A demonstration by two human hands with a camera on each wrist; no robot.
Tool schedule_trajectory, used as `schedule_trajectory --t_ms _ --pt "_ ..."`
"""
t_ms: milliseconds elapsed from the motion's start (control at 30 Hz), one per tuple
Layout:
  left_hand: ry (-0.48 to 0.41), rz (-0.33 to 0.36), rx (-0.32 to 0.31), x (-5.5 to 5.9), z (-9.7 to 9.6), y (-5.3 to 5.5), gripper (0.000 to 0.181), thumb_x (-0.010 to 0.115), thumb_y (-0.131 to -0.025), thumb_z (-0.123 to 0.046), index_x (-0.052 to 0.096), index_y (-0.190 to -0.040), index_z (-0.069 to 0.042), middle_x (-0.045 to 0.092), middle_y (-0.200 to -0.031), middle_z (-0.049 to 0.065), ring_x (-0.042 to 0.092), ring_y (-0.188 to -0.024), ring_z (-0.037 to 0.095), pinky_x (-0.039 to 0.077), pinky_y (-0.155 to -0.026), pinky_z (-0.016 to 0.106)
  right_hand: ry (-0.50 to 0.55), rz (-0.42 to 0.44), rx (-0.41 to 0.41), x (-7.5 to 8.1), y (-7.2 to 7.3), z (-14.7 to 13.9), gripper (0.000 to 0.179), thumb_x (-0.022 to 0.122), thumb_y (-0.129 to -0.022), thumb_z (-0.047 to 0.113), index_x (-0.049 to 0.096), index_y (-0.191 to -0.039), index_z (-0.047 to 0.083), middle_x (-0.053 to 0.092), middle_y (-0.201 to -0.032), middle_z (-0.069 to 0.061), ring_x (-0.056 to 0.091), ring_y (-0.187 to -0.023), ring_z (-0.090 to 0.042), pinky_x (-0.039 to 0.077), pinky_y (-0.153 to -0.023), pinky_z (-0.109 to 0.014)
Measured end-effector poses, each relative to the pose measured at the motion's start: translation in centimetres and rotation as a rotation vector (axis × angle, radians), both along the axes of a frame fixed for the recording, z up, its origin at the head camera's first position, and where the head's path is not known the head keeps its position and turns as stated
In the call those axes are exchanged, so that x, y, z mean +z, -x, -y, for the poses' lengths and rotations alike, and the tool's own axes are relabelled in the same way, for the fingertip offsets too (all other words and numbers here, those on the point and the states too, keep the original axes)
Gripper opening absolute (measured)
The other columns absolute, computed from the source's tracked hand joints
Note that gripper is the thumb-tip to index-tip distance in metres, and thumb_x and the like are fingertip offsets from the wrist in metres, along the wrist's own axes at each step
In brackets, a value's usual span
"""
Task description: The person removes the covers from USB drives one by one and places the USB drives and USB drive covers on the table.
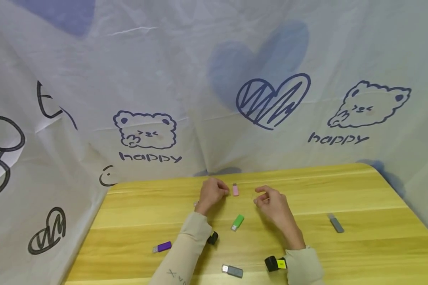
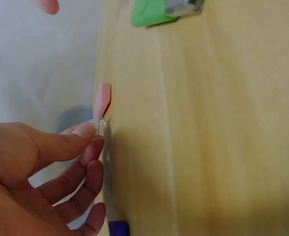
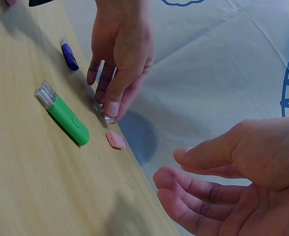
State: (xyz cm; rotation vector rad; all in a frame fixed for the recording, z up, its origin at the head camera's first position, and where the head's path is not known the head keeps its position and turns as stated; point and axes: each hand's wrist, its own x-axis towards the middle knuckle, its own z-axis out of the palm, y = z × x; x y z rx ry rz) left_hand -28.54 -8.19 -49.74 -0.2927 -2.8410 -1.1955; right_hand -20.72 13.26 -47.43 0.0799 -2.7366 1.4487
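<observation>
My left hand (image 1: 211,194) pinches a small clear plastic cap (image 2: 100,127) between thumb and fingertips, low over the table's far side. Just to its right lies a pink USB stick (image 1: 235,190), its connector end pointing away from me; the right wrist view shows the stick's pink body (image 3: 116,140) beside the cap. My right hand (image 1: 272,204) hovers to the right of the pink stick, fingers loosely bent, thumb and fingertips apart, with nothing visible between them. A green USB stick (image 1: 237,222) with a clear-capped connector lies nearer me, between the two hands.
On the wood-grain table (image 1: 371,253) lie a purple USB stick (image 1: 163,247) at left, a grey one (image 1: 232,271) in front and another grey one (image 1: 337,224) at right. A small object (image 1: 196,204) is partly hidden by the left wrist. A printed cloth (image 1: 185,79) hangs behind.
</observation>
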Motion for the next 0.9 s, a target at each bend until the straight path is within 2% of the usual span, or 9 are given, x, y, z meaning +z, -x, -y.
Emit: schedule_trajectory --t_ms 67,267,467,567,667,800,900 --pt "0.021 0.001 0.004 0.0 -0.1 -0.3 0.003 0.080 -0.085 -0.002 0.081 -0.083 -0.003 0.077 -0.084 0.006 0.070 -0.085 0.025 0.058 -0.076 0.038 0.003 0.002 0.006 -0.1 -0.1 0.1 0.029 0.069 -0.094 0.001 0.068 -0.123 -0.003 0.070 -0.091 -0.008 0.072 -0.084 -0.025 0.061 -0.075 -0.042" --pt "0.031 -0.024 0.070 -0.4 -0.3 -0.9 0.005 0.079 -0.086 -0.004 0.080 -0.081 -0.007 0.075 -0.083 0.003 0.068 -0.081 0.023 0.057 -0.076 0.042 0.021 0.001 0.027 -0.3 -0.4 0.3 0.025 0.069 -0.095 0.001 0.070 -0.120 -0.003 0.070 -0.091 -0.008 0.072 -0.083 -0.023 0.061 -0.075 -0.041" --pt "0.020 -0.026 0.116 -0.8 -0.6 -1.2 0.006 0.077 -0.088 -0.005 0.078 -0.083 -0.008 0.072 -0.080 0.001 0.063 -0.074 0.018 0.055 -0.071 0.037 0.008 -0.006 0.036 -0.4 -0.7 0.3 0.023 0.069 -0.095 0.001 0.071 -0.117 -0.003 0.071 -0.090 -0.007 0.072 -0.082 -0.022 0.060 -0.075 -0.042" --pt "-0.042 -0.055 0.125 -0.5 -0.5 -1.6 0.005 0.074 -0.089 -0.002 0.078 -0.088 -0.005 0.071 -0.080 0.003 0.062 -0.073 0.017 0.054 -0.068 0.034 0.001 -0.018 0.033 -0.3 -0.7 0.2 0.023 0.069 -0.094 0.001 0.071 -0.117 -0.002 0.071 -0.091 -0.007 0.072 -0.082 -0.022 0.060 -0.075 -0.042" --pt "-0.132 -0.115 0.126 0.0 -0.4 -2.2 0.008 0.071 -0.089 0.001 0.078 -0.092 0.000 0.070 -0.080 0.006 0.062 -0.073 0.017 0.054 -0.067 0.030 -0.006 -0.038 0.040 -0.3 -0.7 0.3 0.022 0.070 -0.094 0.001 0.072 -0.116 -0.002 0.072 -0.092 -0.008 0.071 -0.082 -0.022 0.060 -0.076 -0.042" --pt "-0.238 -0.196 0.124 0.7 0.0 -3.8 0.009 0.071 -0.091 0.002 0.077 -0.097 0.002 0.073 -0.084 0.009 0.065 -0.076 0.020 0.055 -0.067 0.027 -0.019 -0.070 0.074 -0.3 -0.8 0.3 0.019 0.070 -0.095 0.002 0.073 -0.114 0.000 0.073 -0.094 -0.007 0.071 -0.084 -0.024 0.061 -0.078 -0.043" --pt "-0.305 -0.197 0.127 1.1 0.3 -5.3 0.010 0.071 -0.093 0.001 0.077 -0.100 0.001 0.075 -0.091 0.010 0.069 -0.082 0.023 0.057 -0.070 0.027 -0.032 -0.098 0.110 -0.2 -0.9 0.2 0.017 0.070 -0.096 0.002 0.074 -0.113 0.001 0.072 -0.094 -0.006 0.070 -0.087 -0.025 0.060 -0.081 -0.043"
